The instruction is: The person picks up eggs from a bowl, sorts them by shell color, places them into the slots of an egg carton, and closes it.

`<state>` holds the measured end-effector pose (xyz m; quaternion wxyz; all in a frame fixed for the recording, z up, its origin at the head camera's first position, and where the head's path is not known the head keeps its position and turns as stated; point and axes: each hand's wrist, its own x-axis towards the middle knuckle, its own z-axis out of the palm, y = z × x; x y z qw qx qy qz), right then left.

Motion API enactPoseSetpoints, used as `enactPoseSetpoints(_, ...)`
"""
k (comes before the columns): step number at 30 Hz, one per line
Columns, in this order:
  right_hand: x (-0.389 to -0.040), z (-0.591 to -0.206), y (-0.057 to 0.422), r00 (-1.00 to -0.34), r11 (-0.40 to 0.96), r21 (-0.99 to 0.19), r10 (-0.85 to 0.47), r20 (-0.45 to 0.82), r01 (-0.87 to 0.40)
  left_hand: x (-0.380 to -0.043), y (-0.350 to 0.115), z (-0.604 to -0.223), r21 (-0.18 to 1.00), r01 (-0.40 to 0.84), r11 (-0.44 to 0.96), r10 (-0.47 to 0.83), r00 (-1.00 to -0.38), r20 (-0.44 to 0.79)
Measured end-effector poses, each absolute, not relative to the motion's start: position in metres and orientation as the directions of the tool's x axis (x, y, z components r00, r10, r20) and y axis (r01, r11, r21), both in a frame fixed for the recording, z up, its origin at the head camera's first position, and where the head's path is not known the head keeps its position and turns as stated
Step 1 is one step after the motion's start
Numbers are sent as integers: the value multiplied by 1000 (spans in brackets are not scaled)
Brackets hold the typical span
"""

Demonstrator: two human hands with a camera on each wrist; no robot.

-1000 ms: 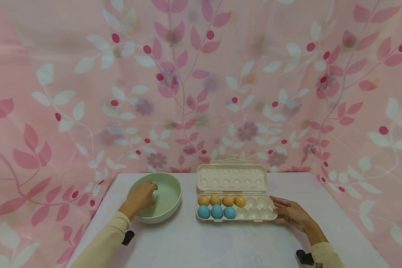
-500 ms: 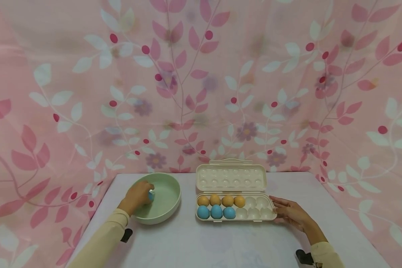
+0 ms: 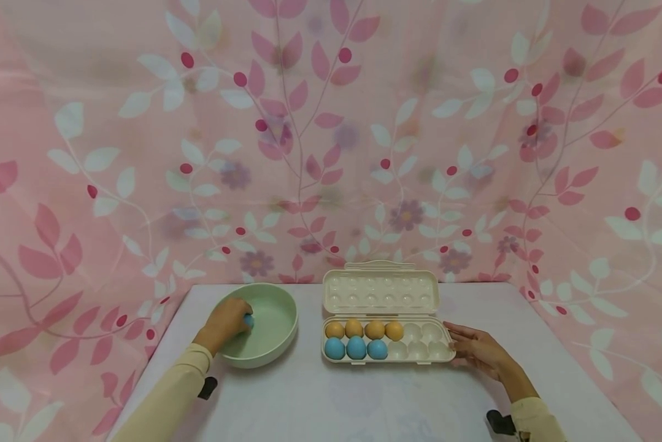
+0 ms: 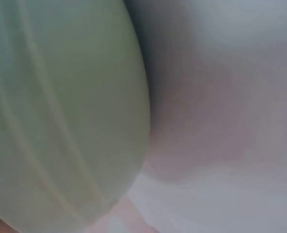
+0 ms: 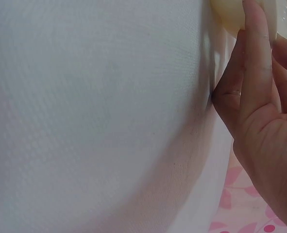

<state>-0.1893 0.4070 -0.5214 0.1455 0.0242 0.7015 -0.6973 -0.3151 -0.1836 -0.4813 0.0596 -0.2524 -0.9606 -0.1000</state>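
Observation:
My left hand (image 3: 228, 322) is inside the pale green bowl (image 3: 283, 334), its fingers curled round a blue egg (image 3: 248, 321) that shows just past the fingertips. Only the outer wall of the bowl (image 4: 85, 107) fills the left wrist view; hand and egg are out of sight there. To the right lies a cream egg carton (image 3: 435, 352) with its lid standing up. Several yellow-brown eggs (image 3: 375, 330) sit in its back row, and three blue eggs (image 3: 356, 348) in the front row. My right hand (image 3: 482, 353) touches the carton's right end with extended fingers (image 5: 256, 58).
A white cloth covers the table (image 3: 331, 405). Behind and around it hangs a pink curtain (image 3: 331, 153) with leaves and flowers. The raised carton lid (image 3: 381, 291) stands near the back edge. Unfilled cups (image 3: 418, 351) show at the carton's right side.
My left hand has shifted slightly inside the bowl, and the blue egg now shows at its fingertips. The right hand and the carton have stayed put.

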Motion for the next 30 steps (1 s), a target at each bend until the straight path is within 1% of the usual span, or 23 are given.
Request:
enactPoseSetpoints(4, -190, -521, 406, -955, 31, -970, -174, -241, 239, -316, -185, -482, 172, 508, 844, 481, -859, 176)
enactPoseSetpoints(8, -190, -522, 406, -954, 31, -971, -179, -240, 238, -314, -186, -481, 211, 506, 836, 473, -861, 188)
enactPoseSetpoints(12, -190, -522, 407, -954, 28, -971, -180, -238, 237, -311, -187, -478, 260, 478, 839, 440, -877, 194)
enactPoseSetpoints(17, -190, -521, 408, -954, 20, -970, -177, -243, 244, -310, -187, -478, 278, 475, 835, 429, -878, 211)
enactPoseSetpoints(22, -190, -521, 408, -952, 13, -968, -177, -251, 252, -309, -183, -474, 298, 507, 809, 436, -857, 275)
enactPoseSetpoints(30, -191, -520, 408, -952, 10, -966, -165, -258, 260, -307, -173, -464, 366, 528, 766, 405, -839, 364)
